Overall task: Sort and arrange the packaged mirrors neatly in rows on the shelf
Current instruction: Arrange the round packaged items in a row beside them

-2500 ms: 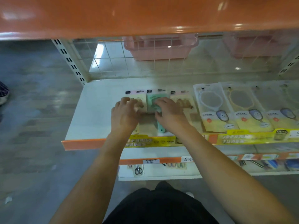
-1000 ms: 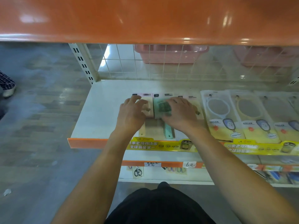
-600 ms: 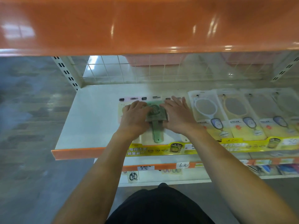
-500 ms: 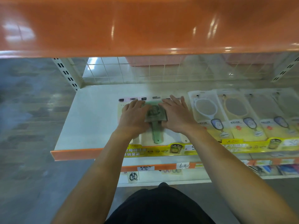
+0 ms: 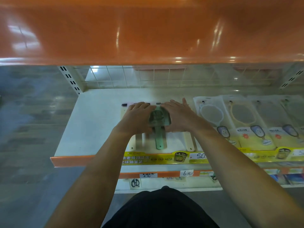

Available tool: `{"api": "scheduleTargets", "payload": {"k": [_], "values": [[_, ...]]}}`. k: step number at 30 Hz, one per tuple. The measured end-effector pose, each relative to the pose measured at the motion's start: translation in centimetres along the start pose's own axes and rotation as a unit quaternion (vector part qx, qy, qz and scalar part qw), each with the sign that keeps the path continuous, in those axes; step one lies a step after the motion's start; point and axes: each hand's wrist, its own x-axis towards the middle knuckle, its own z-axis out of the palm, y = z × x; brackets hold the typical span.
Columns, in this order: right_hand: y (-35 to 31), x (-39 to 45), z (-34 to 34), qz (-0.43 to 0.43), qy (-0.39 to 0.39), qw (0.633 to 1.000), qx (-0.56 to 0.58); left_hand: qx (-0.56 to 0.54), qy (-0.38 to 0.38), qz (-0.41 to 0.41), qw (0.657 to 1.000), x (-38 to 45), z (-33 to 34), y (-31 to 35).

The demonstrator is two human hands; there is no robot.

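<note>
To square this row well, the two hands should press lightly and evenly from both sides, nudging the packets until their top edges line up and the handles point straight toward the shelf lip; pushing harder on one side would likely skew the middle packet.

The left hand (image 5: 137, 118) lies palm down on the cream mirror packet (image 5: 131, 142) at the left of the group, fingers fairly straight and close together, their tips reaching the dark labels at the packet's far edge. The right hand (image 5: 178, 116) lies flat the same way, fingers straight and slightly spread, covering most of another cream packet (image 5: 189, 142). Neither hand grips anything; both only press and steady.

Between the two sets of fingers sits the green mirror (image 5: 158, 122) in its clear wrap, its handle running back toward the wrists and ending near the yellow price strip (image 5: 154, 159). The inner edges of both hands touch or nearly touch its sides; I cannot tell which.

Just beyond the right hand's outer fingers, a row of larger round mirror packets (image 5: 212, 116) lies flat along the shelf (image 5: 92, 122), already looking orderly.
</note>
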Motion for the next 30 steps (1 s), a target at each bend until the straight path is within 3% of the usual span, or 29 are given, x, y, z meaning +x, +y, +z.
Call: {"api": "scheduleTargets", "payload": {"k": [12, 20, 30], "values": [[0.9, 0.7, -0.2, -0.02, 0.015, 1.0, 0.006, -0.016, -0.009, 0.01, 1.0, 1.3, -0.5, -0.6], [0.9, 1.1, -0.7, -0.021, -0.022, 0.999, 0.032, -0.013, -0.046, -0.006, 0.999, 2.1, -0.7, -0.9], [0.5, 0.4, -1.1, -0.023, -0.017, 0.999, -0.017, -0.025, -0.029, 0.023, 0.999, 1.7, 0.0, -0.8]]}}
